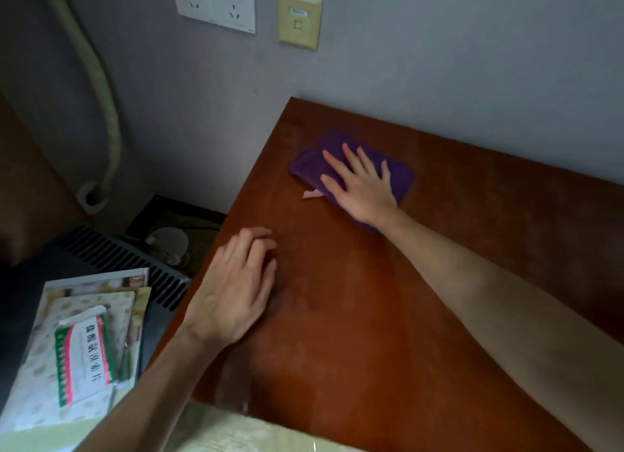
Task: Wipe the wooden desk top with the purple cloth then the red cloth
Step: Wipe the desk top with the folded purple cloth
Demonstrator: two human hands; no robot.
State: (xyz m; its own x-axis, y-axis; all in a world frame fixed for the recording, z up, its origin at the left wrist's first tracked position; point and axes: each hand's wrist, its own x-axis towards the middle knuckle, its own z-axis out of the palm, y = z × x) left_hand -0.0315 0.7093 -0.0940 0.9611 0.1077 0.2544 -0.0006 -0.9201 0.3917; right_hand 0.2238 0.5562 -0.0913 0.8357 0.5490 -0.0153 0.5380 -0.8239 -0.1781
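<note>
The folded purple cloth lies flat near the far left corner of the reddish wooden desk top. My right hand presses down on it with straight, spread fingers, the arm reaching in from the right. A small pink label sticks out from under the cloth's near edge. My left hand rests on the desk close to its left edge, fingers loosely curled and holding nothing. No red cloth is in view.
The desk stands against a grey wall with power sockets and a yellowed wall plate. Left of the desk, lower down, sit a dark slotted unit, a stack of papers with a medicine box, and a hose.
</note>
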